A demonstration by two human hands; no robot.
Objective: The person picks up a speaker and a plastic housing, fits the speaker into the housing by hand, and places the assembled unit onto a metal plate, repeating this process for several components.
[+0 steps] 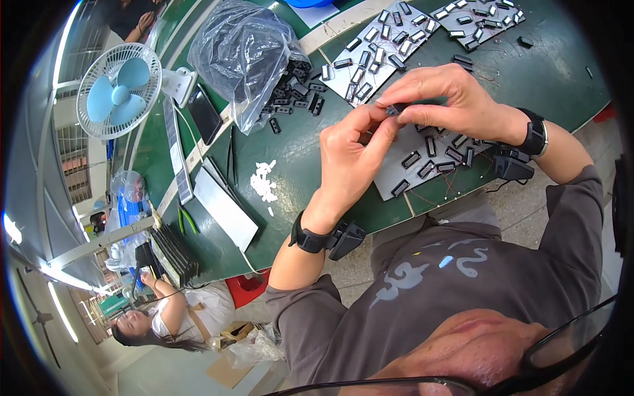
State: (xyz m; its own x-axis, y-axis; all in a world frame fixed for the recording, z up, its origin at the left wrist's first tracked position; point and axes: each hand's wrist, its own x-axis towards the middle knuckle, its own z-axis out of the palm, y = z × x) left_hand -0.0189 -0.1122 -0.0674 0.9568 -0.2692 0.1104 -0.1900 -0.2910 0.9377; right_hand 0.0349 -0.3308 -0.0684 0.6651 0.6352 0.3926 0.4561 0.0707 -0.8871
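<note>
Seemingly midway, the left hand (350,155) and right hand (459,99) pinched 1 small black block (395,109) in nearly closed fingertips (417,116) over a green table (297,168), white-faced rectangular units (364,58) filling pale boards (338,80), loose black plastic housings (284,102) remaining by a clear plastic bag (231,49).

Your green-topped bench (290,165) spans the view, its surface glossy under the light. You have a pale strip (345,24) running lengthwise beyond the near worktop. Floor (528,216) below you: speckled tile, joints visible. Red seat (246,290) beside the bench, to your left. Far left of you: barred windows (77,183); lit fluorescent tubes (63,311); dark ceiling fan (41,317) near one tube.
</note>
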